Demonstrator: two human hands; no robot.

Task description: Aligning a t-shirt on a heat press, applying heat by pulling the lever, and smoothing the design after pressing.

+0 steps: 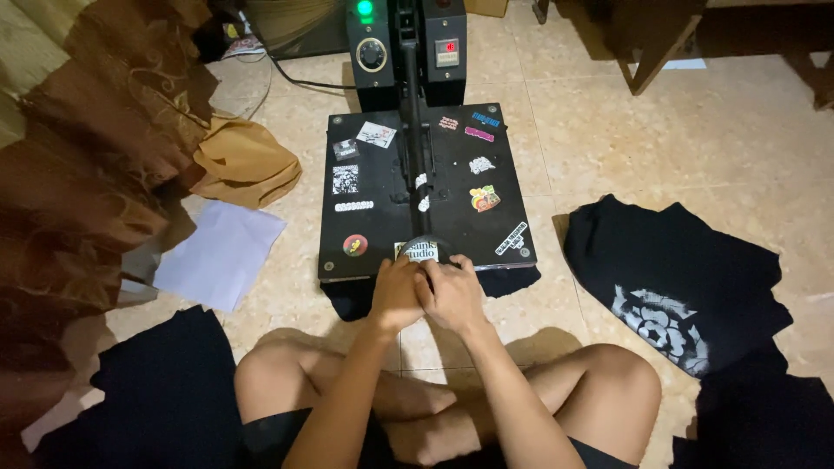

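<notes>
Home printing workshop: heat press [426,187] on tiled floor [660,130], black shirts [678,278].

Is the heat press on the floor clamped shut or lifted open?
Shut. The top plate lies flat on dark fabric poking out beneath it, and the left hand and right hand grip its lowered handle.

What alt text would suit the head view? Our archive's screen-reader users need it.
Seen from above, a person sitting cross-legged on a tiled floor grips the handle of a closed black heat press with the left hand and right hand. Dark fabric pokes out under its plate; a printed black shirt lies right, white paper left.
</notes>
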